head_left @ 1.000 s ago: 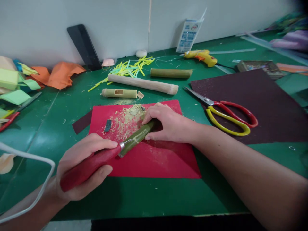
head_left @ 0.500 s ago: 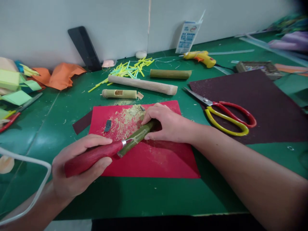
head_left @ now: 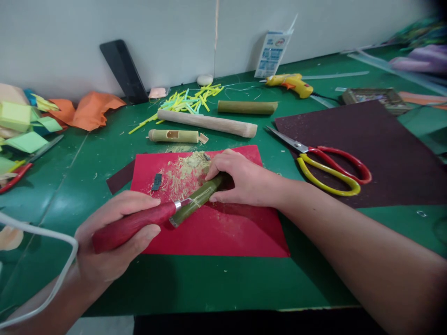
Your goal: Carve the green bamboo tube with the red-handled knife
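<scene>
My left hand [head_left: 115, 237] is closed round the red wooden handle of a carving knife [head_left: 136, 227]. Its thin metal tip meets the side of a green bamboo tube [head_left: 195, 201], where pale scratch lines show. My right hand [head_left: 239, 179] grips the far end of that tube and holds it slanted over a red sheet [head_left: 223, 237]. Pale shavings [head_left: 186, 170] lie scattered on the sheet, with a small dark scrap [head_left: 157, 182] to their left. Just behind the sheet lies a short bamboo tube [head_left: 186, 136] with a rectangular opening cut in it.
Farther back are a pale stick [head_left: 206, 123], another bamboo tube [head_left: 247, 107] and yellow-green strips [head_left: 192, 100]. Scissors [head_left: 328, 170] rest on a dark sheet [head_left: 391, 172] at right. A yellow glue gun [head_left: 291, 84] and a phone [head_left: 124, 70] are by the wall. A white frame [head_left: 66, 270] crosses the lower left.
My left hand has shifted very slightly left and up with the knife, its tip still at the tube. My right hand holds the bamboo in the same place.
</scene>
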Demonstrator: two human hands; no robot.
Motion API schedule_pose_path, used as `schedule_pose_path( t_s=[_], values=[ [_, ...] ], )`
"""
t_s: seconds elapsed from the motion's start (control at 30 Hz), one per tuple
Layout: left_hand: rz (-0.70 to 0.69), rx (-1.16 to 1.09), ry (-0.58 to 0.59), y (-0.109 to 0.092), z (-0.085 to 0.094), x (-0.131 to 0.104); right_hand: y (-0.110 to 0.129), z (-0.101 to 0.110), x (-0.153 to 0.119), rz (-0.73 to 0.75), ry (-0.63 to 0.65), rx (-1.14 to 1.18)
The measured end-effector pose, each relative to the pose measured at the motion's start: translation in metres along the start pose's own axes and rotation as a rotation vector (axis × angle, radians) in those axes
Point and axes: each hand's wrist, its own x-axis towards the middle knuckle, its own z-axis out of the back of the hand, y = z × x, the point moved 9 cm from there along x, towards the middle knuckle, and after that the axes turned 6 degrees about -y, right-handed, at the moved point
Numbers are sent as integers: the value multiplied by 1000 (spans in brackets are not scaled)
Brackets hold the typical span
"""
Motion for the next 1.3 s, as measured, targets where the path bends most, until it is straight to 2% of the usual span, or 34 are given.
schedule_pose_path(
  t_s=[0.1,0.2,0.33,0.5,0.63,0.9,1.3],
  values=[
    [-16,67,-36,-6,5,2,3,0,0,33,-4,-19],
    [-106,222,-90,-19,12,0,5,0,-1,53,-9,-24],
    [-112,368,-66,-23,19,-1,4,0,-1,50,-13,-13],
    [-117,506,80,-28,16,1,1,-2,0,41,-22,-7],
    [-169,417,251,-35,3,-1,4,-3,0,77,-31,-16],
    [-171,465,436,-26,-9,-11,3,-5,2,50,-36,-8],
    [-327,547,325,-53,-20,-16,2,-5,3,36,-58,6]
  ],
)
